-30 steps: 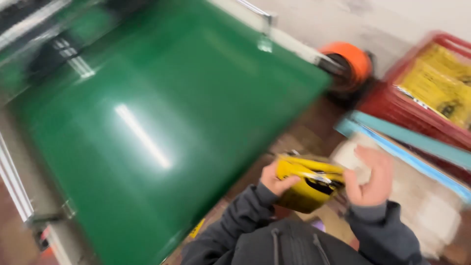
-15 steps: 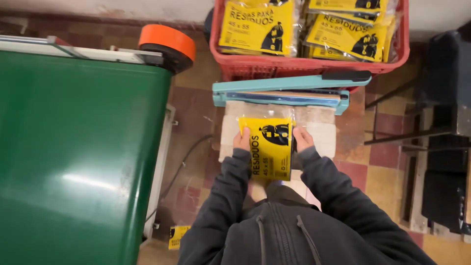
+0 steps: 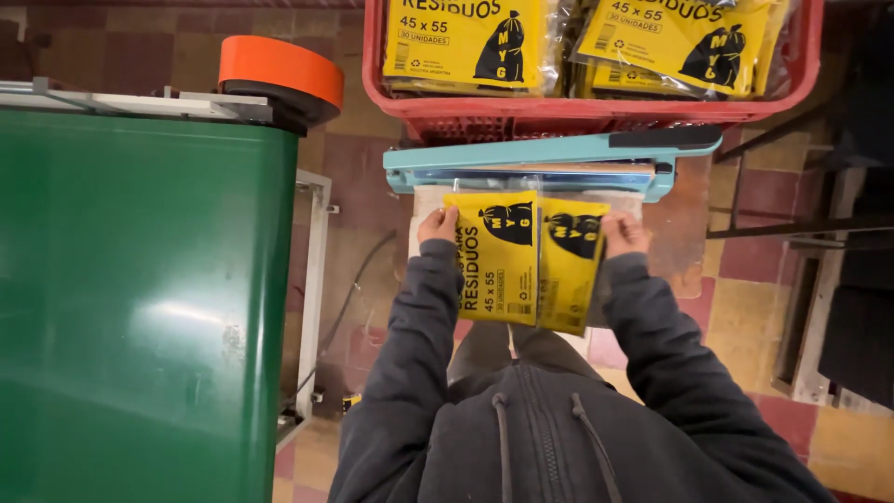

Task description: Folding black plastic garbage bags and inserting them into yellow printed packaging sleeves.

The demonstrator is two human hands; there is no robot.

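Note:
Both of my hands hold a yellow plastic packet of black bags [image 3: 521, 261] by its upper corners. My left hand [image 3: 438, 224] grips the left corner and my right hand [image 3: 622, 233] grips the right one. The packet's clear top edge lies at the jaw of a teal heat sealer [image 3: 549, 158] straight ahead. The packet looks folded or doubled, with a second yellow face on its right half. The sealer's arm is down, with a black handle at its right end.
A red crate [image 3: 596, 110] behind the sealer holds several similar yellow packets. A wide green conveyor belt [image 3: 140, 307] fills the left side, with an orange-capped roller [image 3: 279, 70] at its far corner. Dark metal frames [image 3: 838, 279] stand at the right on a tiled floor.
The view swung from the green belt to the sealer. The packet has moved forward, from in front of my chest to the sealer's jaw, still in both hands.

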